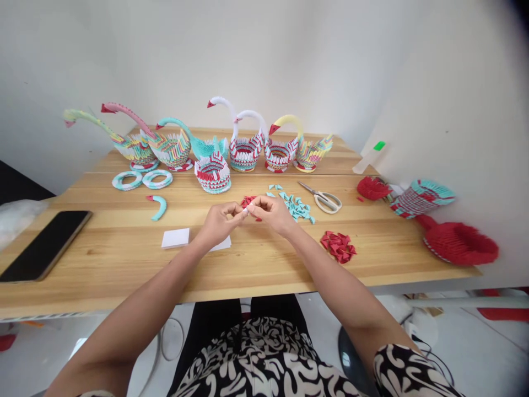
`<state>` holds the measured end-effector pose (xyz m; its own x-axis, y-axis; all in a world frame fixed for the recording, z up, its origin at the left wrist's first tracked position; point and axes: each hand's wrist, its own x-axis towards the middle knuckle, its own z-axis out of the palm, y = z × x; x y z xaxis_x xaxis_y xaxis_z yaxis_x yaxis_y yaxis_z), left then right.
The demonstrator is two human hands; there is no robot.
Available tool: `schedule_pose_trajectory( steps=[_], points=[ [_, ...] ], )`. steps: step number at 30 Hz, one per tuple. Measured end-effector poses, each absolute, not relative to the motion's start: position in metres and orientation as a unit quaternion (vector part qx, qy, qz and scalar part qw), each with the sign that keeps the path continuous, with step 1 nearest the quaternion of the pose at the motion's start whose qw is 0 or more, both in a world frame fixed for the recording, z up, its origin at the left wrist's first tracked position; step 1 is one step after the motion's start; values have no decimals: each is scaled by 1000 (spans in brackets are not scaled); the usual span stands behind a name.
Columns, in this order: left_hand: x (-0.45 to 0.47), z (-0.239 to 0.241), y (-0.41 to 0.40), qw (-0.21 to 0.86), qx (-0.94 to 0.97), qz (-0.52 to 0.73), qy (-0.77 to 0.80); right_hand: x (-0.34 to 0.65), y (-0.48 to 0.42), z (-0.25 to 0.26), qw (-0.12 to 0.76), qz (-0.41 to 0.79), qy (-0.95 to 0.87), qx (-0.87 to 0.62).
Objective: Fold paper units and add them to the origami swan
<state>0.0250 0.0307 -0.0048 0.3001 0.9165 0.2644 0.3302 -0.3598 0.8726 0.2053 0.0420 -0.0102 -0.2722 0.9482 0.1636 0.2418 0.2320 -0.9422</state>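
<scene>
My left hand [219, 220] and my right hand [270, 212] meet above the middle of the wooden table [124, 264]. Both pinch a small white folded paper piece [246, 210] between their fingertips. Just behind the fingers lies a small cluster of red folded pieces [248, 200]. A white paper slip [176, 237] lies to the left of my left wrist. A pile of teal folded pieces [297, 208] sits right of my right hand, and a pile of red folded pieces [338, 246] lies nearer the front edge.
Several paper swans [243, 149] stand in a row at the back. Two teal rings [142, 179], a teal curved neck [159, 207], scissors [324, 198], a phone [45, 245] at left, red and teal paper models [454, 242] at right.
</scene>
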Motion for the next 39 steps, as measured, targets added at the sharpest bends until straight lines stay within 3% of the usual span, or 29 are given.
schedule_pose_trajectory(
  steps=[5,13,27,32,39],
  points=[
    [25,-13,31,317,731,421,433,207,44,-11,423,488,-615,-453],
    [21,-20,36,18,809,481,339,208,47,-14,449,573,-542,-420],
    [20,-16,35,-50,841,438,315,206,45,-16,431,632,-533,-361],
    [23,-14,32,-23,837,429,339,207,44,-14,429,546,-603,-393],
    [27,-10,31,245,746,434,443,210,42,-11,414,417,-687,-427]
  ],
)
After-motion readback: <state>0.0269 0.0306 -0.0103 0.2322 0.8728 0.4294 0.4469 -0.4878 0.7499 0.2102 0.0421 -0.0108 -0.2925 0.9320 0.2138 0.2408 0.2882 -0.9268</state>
